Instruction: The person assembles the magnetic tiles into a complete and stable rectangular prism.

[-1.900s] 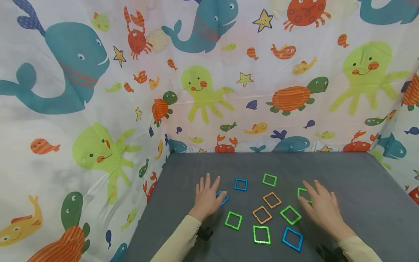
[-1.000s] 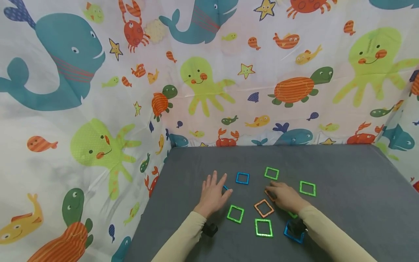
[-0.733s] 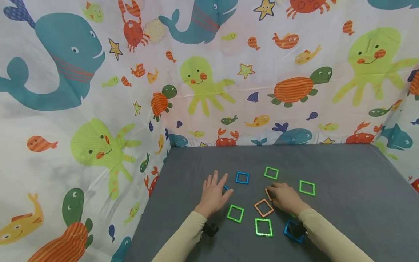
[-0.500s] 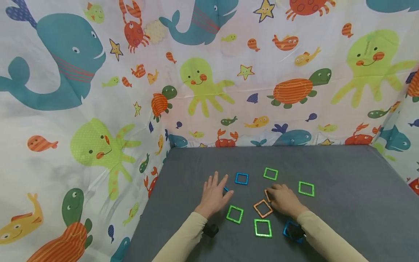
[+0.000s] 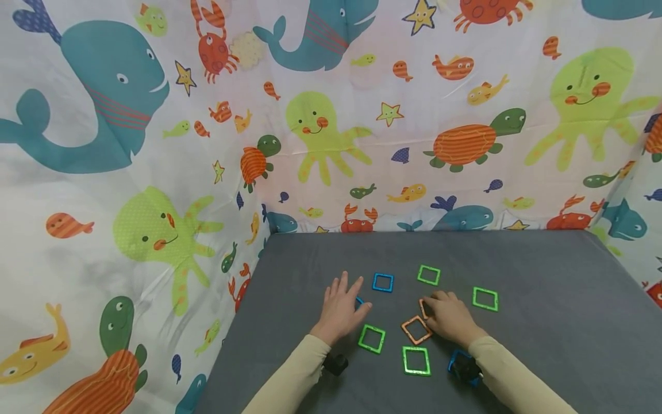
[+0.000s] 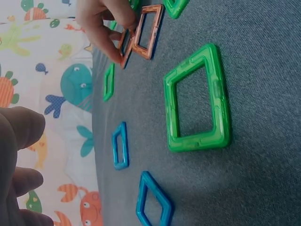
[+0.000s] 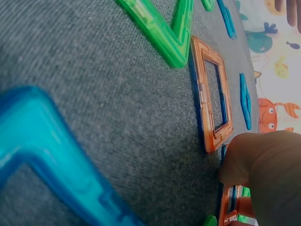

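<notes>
My right hand [image 5: 451, 318] pinches an orange square frame [image 5: 423, 309] between thumb and fingers; in the left wrist view that frame [image 6: 124, 47] looks tilted. Close beside it lies a second orange frame [image 5: 416, 330], also visible in the right wrist view [image 7: 211, 92]. My left hand [image 5: 338, 310], fingers spread, is over or beside a blue frame [image 5: 360, 301], which it partly hides in the head view. In the left wrist view that blue frame [image 6: 154, 200] shows apart from the fingers, so contact is not plain.
Around them on the grey table [image 5: 558, 345] lie green frames [image 5: 372, 338], a blue frame [image 5: 383, 282] at the back and a larger blue one [image 5: 455, 361] under the right wrist. A patterned sheet [image 5: 362, 144] hangs behind the table.
From the right side, beside a green frame, my right hand has moved left to the orange frame and taken hold of it. My left hand has shifted slightly right, fingers still spread.
</notes>
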